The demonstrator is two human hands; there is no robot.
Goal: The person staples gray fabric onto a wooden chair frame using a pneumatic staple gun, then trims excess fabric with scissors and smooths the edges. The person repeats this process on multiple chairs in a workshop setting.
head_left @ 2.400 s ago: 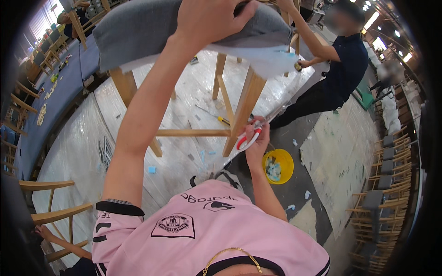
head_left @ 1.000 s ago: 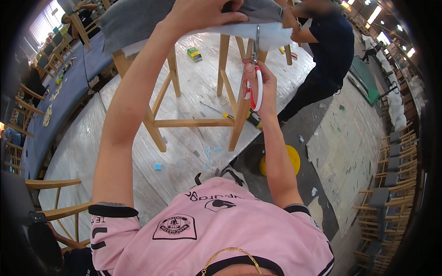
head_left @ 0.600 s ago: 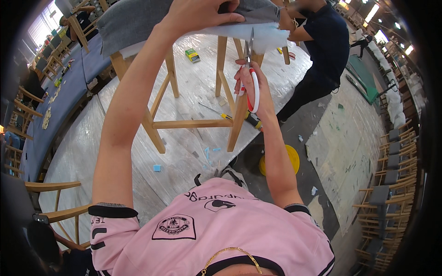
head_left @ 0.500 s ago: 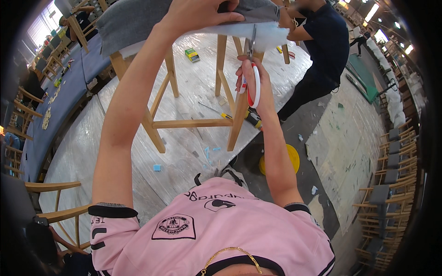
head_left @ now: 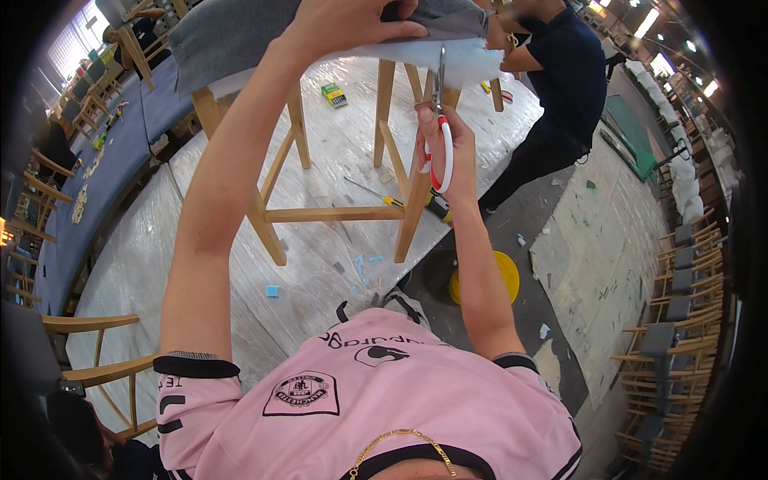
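Observation:
A wooden chair with a grey fabric cover stands in front of me. White wadding sticks out below the fabric's edge. At the top of the view, my left hand is closed on the grey fabric, its thumb along the near side. My right hand grips scissors with red and white handles, the blades pointing up at the wadding. Whether the blade tips are in the wadding or just in front of it, I cannot tell.
A film-covered table carries the chair, a small green-and-yellow box, a screwdriver and blue scraps. Below its right edge sits a yellow round container. A co-worker in dark clothes stands at the right; stacked chairs lie beyond.
The scissor handles have come closer together in my right hand, and its fingers and thumb have shifted. My left hand stays nearly in place on the fabric.

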